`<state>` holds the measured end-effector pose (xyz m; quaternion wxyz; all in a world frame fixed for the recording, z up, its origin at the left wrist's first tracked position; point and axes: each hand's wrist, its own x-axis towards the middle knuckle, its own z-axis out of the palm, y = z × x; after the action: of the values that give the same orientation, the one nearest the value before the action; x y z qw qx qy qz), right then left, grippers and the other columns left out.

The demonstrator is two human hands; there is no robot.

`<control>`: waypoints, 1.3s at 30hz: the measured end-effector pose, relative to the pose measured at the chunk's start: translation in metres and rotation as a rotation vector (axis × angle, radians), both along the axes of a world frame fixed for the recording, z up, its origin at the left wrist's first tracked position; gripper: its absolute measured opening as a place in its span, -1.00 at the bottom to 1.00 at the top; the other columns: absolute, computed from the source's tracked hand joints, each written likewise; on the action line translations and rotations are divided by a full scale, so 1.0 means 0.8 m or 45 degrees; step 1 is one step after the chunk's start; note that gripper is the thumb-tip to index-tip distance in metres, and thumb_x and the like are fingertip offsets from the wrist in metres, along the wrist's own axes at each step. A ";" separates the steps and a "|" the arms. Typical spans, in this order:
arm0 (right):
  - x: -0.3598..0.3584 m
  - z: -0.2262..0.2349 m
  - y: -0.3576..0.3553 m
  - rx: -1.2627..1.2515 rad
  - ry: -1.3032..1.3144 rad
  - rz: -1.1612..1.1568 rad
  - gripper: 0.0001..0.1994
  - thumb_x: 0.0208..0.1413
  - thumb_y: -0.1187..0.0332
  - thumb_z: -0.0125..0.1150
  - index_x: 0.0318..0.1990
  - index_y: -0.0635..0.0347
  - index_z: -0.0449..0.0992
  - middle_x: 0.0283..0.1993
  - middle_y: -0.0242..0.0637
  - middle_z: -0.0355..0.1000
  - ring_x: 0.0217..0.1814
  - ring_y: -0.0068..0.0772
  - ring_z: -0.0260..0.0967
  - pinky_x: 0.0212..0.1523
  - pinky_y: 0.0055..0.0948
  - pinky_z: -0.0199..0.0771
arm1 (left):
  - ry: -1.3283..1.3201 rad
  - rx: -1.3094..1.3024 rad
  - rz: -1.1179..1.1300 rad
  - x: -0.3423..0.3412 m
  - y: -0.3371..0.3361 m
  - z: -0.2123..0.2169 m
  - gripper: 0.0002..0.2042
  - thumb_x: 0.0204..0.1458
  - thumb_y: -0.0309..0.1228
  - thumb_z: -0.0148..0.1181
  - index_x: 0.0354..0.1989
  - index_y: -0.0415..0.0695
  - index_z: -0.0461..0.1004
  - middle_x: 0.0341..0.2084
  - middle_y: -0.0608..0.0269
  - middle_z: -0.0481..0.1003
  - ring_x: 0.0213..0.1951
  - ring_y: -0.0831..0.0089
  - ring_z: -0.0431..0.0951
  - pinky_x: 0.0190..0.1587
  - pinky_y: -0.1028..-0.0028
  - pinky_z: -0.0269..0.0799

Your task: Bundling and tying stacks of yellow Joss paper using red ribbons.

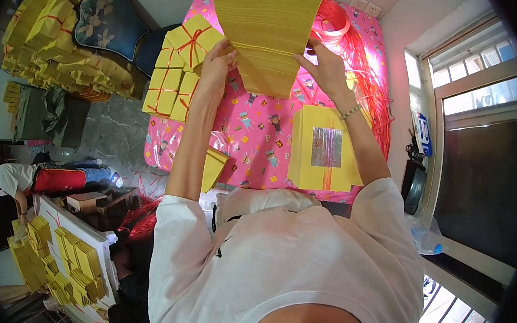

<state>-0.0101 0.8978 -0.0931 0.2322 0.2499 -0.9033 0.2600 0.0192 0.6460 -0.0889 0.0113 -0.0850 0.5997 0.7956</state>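
Note:
A thick stack of yellow paper stands tall over the far part of the table, its many sheet edges showing as fine lines. Both hands grip it from the sides. My left hand presses its left edge, fingers bent against the paper. On the opposite edge, my right hand has its thumb on the near face and its other fingers partly hidden behind. Yellow bundles tied with red ribbon lie beside my left hand. Below my right forearm rests a yellow paper pile with a silvery patch on top.
The table wears a pink patterned cover. Red plastic strands hang along its right side. Another yellow pile sits near my left forearm. A blue chair and heaped yellow bundles stand far left; a person works at a white table.

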 end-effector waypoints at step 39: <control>-0.009 -0.014 0.004 -0.070 -0.002 -0.017 -0.56 0.05 0.17 0.19 -0.02 0.32 0.36 -0.28 -0.20 0.49 -0.40 -0.28 0.45 -0.39 -0.34 0.45 | 0.416 -0.565 0.345 -0.018 0.026 -0.022 -0.62 -0.13 -0.48 0.26 -0.08 -0.21 0.36 -0.28 0.22 0.48 -0.31 0.49 0.48 -0.22 0.49 0.42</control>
<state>-0.0174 0.9007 -0.1041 0.2400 0.2373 -0.8977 0.2832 0.0047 0.6665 -0.1067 -0.2102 -0.0357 0.7359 0.6426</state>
